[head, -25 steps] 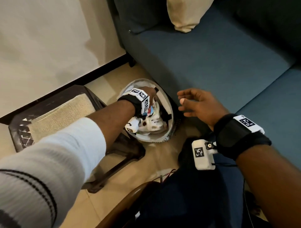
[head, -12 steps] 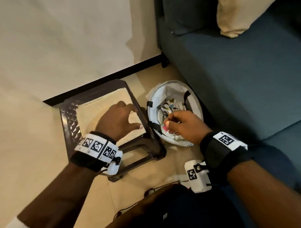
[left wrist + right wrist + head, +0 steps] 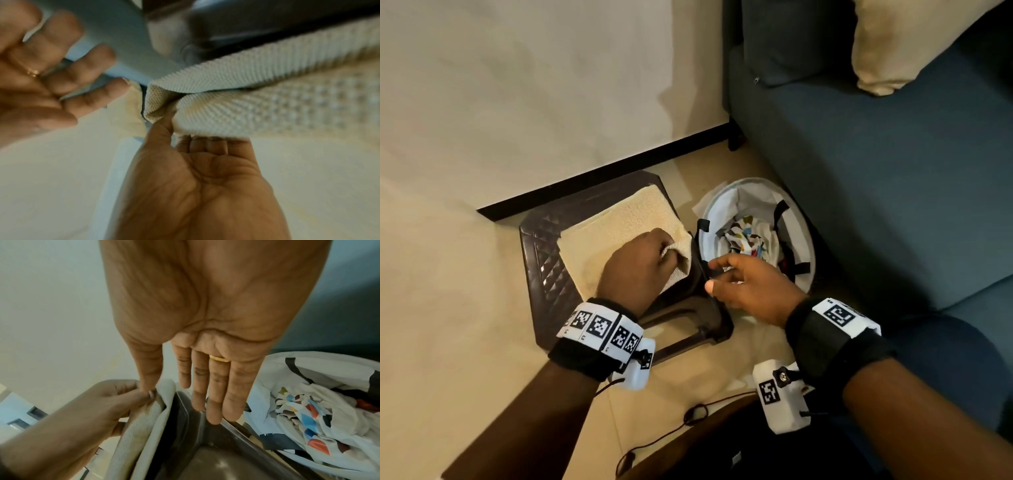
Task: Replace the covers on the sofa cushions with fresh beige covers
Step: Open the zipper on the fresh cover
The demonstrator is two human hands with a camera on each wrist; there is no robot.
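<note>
A folded beige textured cover (image 3: 616, 222) lies on a dark brown plastic stool (image 3: 544, 253). My left hand (image 3: 640, 267) pinches the cover's near right corner and lifts it; the left wrist view shows thumb and fingers curled on the beige cover (image 3: 236, 100). My right hand (image 3: 743, 284) hovers just to its right with straight fingers over the stool's edge, holding nothing; its fingers (image 3: 213, 394) point down at the stool (image 3: 205, 451). A white round basket (image 3: 804, 240) holds a crumpled patterned cover (image 3: 746, 236). A beige cushion (image 3: 904, 44) rests on the blue sofa (image 3: 876, 171).
The basket stands on the tiled floor (image 3: 448, 325) between the stool and the sofa's front. A cream wall with a dark skirting (image 3: 602, 168) runs behind the stool. A thin dark cable (image 3: 688, 418) lies on the floor near my knees.
My left hand went from resting flat on the beige cover to pinching and lifting its corner. My right hand left the basket and moved left toward the stool, fingers now straight.
</note>
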